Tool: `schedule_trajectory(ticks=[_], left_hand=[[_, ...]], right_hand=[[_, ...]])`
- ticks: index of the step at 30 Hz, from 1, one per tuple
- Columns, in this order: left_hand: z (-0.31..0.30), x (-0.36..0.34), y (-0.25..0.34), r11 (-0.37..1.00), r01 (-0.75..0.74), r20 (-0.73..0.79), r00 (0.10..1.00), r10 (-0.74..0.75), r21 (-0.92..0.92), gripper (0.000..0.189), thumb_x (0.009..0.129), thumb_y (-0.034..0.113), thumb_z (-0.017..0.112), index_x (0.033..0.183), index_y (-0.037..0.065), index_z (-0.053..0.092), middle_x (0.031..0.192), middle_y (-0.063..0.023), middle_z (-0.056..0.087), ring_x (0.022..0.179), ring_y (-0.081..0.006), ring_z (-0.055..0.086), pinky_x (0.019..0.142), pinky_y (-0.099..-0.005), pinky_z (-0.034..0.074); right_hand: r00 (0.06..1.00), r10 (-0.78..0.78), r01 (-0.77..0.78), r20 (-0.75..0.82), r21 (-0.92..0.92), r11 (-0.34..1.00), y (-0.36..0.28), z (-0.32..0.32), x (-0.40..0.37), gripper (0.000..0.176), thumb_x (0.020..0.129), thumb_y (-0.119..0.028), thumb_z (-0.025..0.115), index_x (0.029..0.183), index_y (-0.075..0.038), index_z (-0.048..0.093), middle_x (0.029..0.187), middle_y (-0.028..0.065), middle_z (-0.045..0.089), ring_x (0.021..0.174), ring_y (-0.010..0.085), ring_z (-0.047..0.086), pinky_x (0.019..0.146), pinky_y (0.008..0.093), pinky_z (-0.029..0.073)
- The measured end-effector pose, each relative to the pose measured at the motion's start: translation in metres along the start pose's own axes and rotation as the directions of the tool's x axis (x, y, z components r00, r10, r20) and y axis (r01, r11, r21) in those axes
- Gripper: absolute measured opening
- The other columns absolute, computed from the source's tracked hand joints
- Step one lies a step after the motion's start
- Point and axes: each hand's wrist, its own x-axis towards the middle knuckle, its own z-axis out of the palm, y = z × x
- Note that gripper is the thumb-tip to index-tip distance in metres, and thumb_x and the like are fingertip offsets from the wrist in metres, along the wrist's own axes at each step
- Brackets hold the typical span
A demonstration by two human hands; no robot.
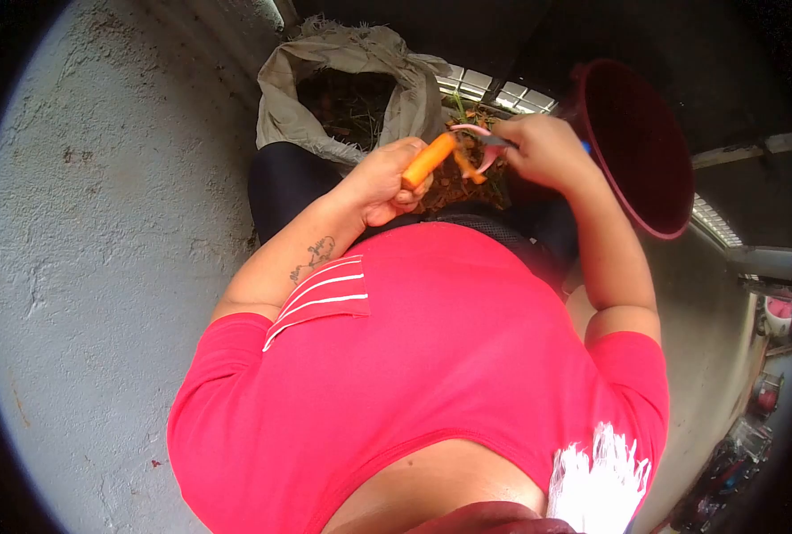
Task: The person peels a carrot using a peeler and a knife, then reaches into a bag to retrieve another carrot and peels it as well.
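Note:
An orange carrot point(430, 160) is held in my left hand point(388, 181), its fingers wrapped round the lower part and the upper end pointing right. My right hand point(545, 151) is closed on a pink peeler point(488, 158), whose head is close to the carrot's upper end. A strip of orange peel point(469, 167) hangs between the two. Below both hands, orange peelings and bits of green lie in a heap point(467, 191) between my legs.
An open woven sack point(276, 89) with plant scraps inside stands beyond my left hand. To the right of my right hand is a large dark red tub point(672, 233). A grey wall point(120, 222) runs along the left. Various items point(739, 458) lie at the far right.

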Motion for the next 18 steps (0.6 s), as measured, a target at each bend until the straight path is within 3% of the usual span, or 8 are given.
schedule_trajectory(ticks=[1, 4, 7, 10, 11, 13, 14, 18], left_hand=[[0.005, -0.004, 0.005, 1.0, -0.019, 0.013, 1.0, 0.019, 0.015, 0.026, 0.105, 0.028, 0.035, 0.104, 0.008, 0.052, 0.063, -0.0049, 0.05, 0.04, -0.0058, 0.033, 0.039, -0.0209, 0.026], [0.009, -0.01, 0.017, 0.989, -0.104, 0.044, 0.994, 0.1, 0.102, 0.032, 0.105, 0.033, 0.036, 0.101, 0.006, 0.052, 0.065, -0.0052, 0.05, 0.043, -0.0074, 0.036, 0.043, -0.0229, 0.031], [0.005, -0.004, 0.018, 0.992, -0.112, 0.039, 0.993, 0.114, -0.062, 0.039, 0.106, 0.039, 0.036, 0.105, 0.004, 0.053, 0.068, -0.0051, 0.051, 0.046, -0.0082, 0.038, 0.043, -0.0226, 0.031], [-0.005, 0.005, 0.011, 0.989, -0.044, 0.032, 0.998, 0.049, -0.14, 0.043, 0.106, 0.042, 0.036, 0.106, 0.003, 0.054, 0.069, -0.0045, 0.051, 0.047, -0.0089, 0.039, 0.042, -0.0205, 0.03], [-0.01, 0.009, 0.005, 0.988, -0.024, 0.047, 0.998, 0.032, -0.155, 0.042, 0.106, 0.041, 0.036, 0.106, 0.003, 0.055, 0.069, -0.0042, 0.051, 0.046, -0.009, 0.039, 0.041, -0.0202, 0.029], [-0.013, 0.021, -0.008, 0.998, -0.03, -0.075, 0.997, 0.025, -0.064, 0.043, 0.105, 0.042, 0.037, 0.106, 0.004, 0.056, 0.068, -0.0029, 0.052, 0.044, -0.008, 0.038, 0.04, -0.0204, 0.031], [-0.012, 0.026, -0.014, 0.999, -0.028, -0.137, 0.99, 0.025, -0.017, 0.043, 0.105, 0.043, 0.037, 0.106, 0.005, 0.057, 0.068, -0.0022, 0.052, 0.042, -0.0076, 0.038, 0.04, -0.0204, 0.032], [0.005, 0.019, -0.01, 0.991, 0.007, -0.127, 0.992, -0.024, -0.133, 0.038, 0.105, 0.035, 0.037, 0.101, 0.005, 0.06, 0.068, -0.0041, 0.057, 0.041, -0.0082, 0.041, 0.034, -0.0197, 0.029]], right_hand=[[0.997, 0.061, -0.055, 0.053, -0.106, 0.993, 0.014, 0.004, 0.001, 0.017, 0.084, -0.028, 0.06, 0.088, -0.014, 0.069, 0.078, 0.0125, 0.068, 0.078, 0.0365, 0.066, 0.068, 0.0496, 0.051], [0.974, 0.224, -0.225, -0.014, -0.125, 0.966, 0.037, 0.02, -0.002, 0.02, 0.085, -0.03, 0.06, 0.091, -0.014, 0.072, 0.08, 0.0148, 0.068, 0.079, 0.0364, 0.066, 0.07, 0.0495, 0.052], [0.94, 0.34, -0.339, 0.012, -0.05, 0.939, 0.035, 0.01, -0.004, 0.021, 0.086, -0.029, 0.059, 0.094, -0.015, 0.073, 0.083, 0.0159, 0.069, 0.079, 0.0365, 0.066, 0.071, 0.0493, 0.052], [0.968, 0.252, -0.249, -0.016, 0.093, 0.964, 0.01, -0.006, -0.006, 0.02, 0.086, -0.027, 0.06, 0.091, -0.012, 0.071, 0.081, 0.016, 0.068, 0.079, 0.0373, 0.065, 0.071, 0.0494, 0.051], [0.985, 0.168, -0.161, -0.034, 0.153, 0.975, 0.002, -0.005, -0.005, 0.019, 0.085, -0.027, 0.06, 0.09, -0.012, 0.07, 0.08, 0.0161, 0.068, 0.079, 0.0375, 0.065, 0.07, 0.0494, 0.051], [0.996, 0.002, 0.02, -0.085, 0.263, 0.965, -0.016, -0.005, -0.002, 0.017, 0.084, -0.025, 0.06, 0.087, -0.01, 0.069, 0.079, 0.0163, 0.067, 0.078, 0.0378, 0.065, 0.07, 0.0494, 0.051], [0.997, -0.023, 0.039, -0.068, 0.244, 0.969, -0.029, -0.007, 0.0, 0.017, 0.083, -0.024, 0.059, 0.085, -0.009, 0.068, 0.078, 0.0163, 0.067, 0.078, 0.0379, 0.065, 0.069, 0.0495, 0.051], [0.994, -0.105, 0.111, -0.041, 0.181, 0.977, -0.049, -0.003, 0.007, 0.011, 0.081, -0.017, 0.06, 0.084, -0.008, 0.065, 0.078, 0.0157, 0.065, 0.075, 0.0382, 0.063, 0.066, 0.0482, 0.049]])
